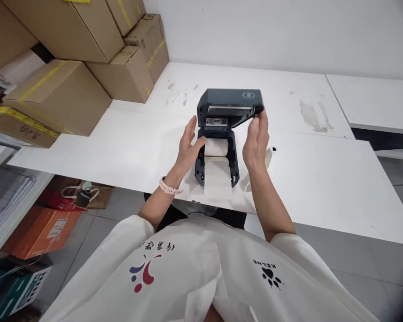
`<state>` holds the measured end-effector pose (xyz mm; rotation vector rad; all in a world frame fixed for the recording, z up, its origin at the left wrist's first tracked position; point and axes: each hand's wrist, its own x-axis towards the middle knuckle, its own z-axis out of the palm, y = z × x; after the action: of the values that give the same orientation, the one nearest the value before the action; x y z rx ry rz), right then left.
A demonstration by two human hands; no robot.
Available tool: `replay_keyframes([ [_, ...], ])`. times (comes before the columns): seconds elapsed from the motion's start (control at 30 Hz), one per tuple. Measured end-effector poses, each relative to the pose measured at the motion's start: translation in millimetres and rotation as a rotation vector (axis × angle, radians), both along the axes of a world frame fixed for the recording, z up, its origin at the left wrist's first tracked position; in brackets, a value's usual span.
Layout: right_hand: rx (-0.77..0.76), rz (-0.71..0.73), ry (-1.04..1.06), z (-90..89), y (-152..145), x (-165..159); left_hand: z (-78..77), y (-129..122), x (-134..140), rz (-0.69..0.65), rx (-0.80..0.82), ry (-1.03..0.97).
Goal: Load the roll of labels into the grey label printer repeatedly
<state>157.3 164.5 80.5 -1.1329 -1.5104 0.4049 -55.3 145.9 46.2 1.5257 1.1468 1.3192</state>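
Note:
A dark label printer (199, 172) stands on the white table with its lid (233, 96) raised and tilted. Inside the base lies a white label roll (216, 146), and its paper strip (218, 176) runs out over the front towards me. My left hand (188, 150) is at the printer's left side, fingers stretched and thumb apart, the thumb tip by the left end of the roll. On the other side, my right hand (257, 141) has its fingertips at the lid's right corner, which they partly cover. A small white roll-like item (270, 154) is half hidden behind my right wrist.
Cardboard boxes (60, 94) are stacked on the table at the left, against the wall. The table's front edge (322, 227) runs close to my body. An orange box (40, 230) and a green box (27, 286) are below at the left. Peeled patches (314, 116) mark the tabletop.

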Motion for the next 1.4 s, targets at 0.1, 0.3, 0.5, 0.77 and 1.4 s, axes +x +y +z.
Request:
replay_keyframes([
  [0.1,0.049,-0.042,-0.161,9.4,29,-1,-15.0,5,1,0.042,-0.185,0.129],
  [0.3,0.205,-0.009,-0.419,11.5,18,-14,-18.8,-5,1,0.096,-0.354,0.283],
  [0.5,-0.128,0.497,-0.902,29.6,32,-3,-3.8,-1,8,0.148,-0.328,0.578],
  [0.77,-0.554,0.653,-1.277,16.0,52,-37,0.1,-3,11,0.139,-0.335,0.716],
  [1.4,-0.489,0.456,-0.240,55.8,7,140,-4.1,8,6,-0.062,-0.173,0.406],
])
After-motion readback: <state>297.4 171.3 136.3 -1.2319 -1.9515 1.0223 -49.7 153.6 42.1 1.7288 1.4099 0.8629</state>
